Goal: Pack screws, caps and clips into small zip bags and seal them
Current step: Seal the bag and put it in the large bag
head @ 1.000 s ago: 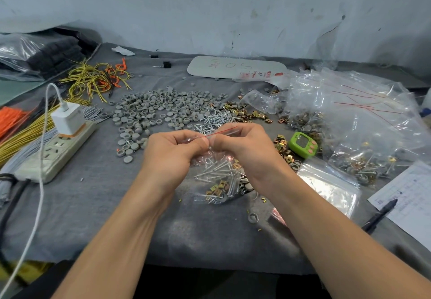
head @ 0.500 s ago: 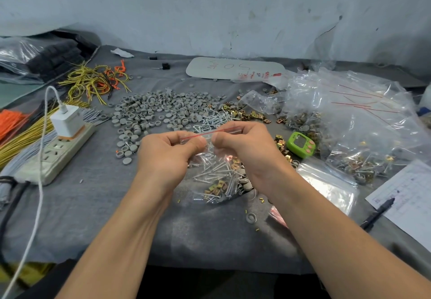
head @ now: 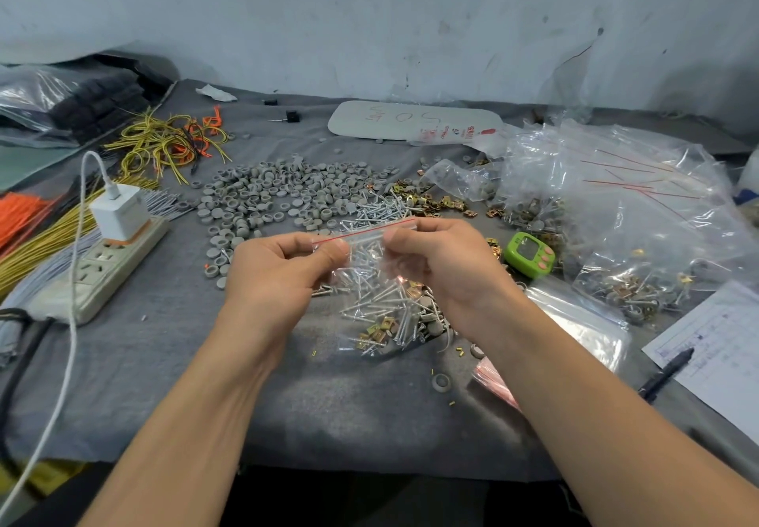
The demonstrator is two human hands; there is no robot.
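Note:
A small clear zip bag (head: 380, 300) with a red line along its top hangs between my hands above the grey cloth. It holds silver screws, brass clips and grey caps. My left hand (head: 279, 276) pinches the left end of the zip strip. The strip's right end is pinched by my right hand (head: 447, 267). Behind the bag lie a spread of loose grey caps (head: 279, 198), a pile of loose screws (head: 380, 210) and brass clips (head: 431, 198).
A heap of filled zip bags (head: 608, 214) sits at the right, with a green timer (head: 530, 255) beside it. Empty zip bags (head: 583, 329), a paper sheet (head: 723, 346) and a pen (head: 665, 374) lie front right. A power strip (head: 98, 276) with a charger and wire bundles (head: 164, 144) occupy the left.
My two hands have drawn slightly apart along the zip strip, so more of the red-lined top shows between them. The bag stays at about the same place.

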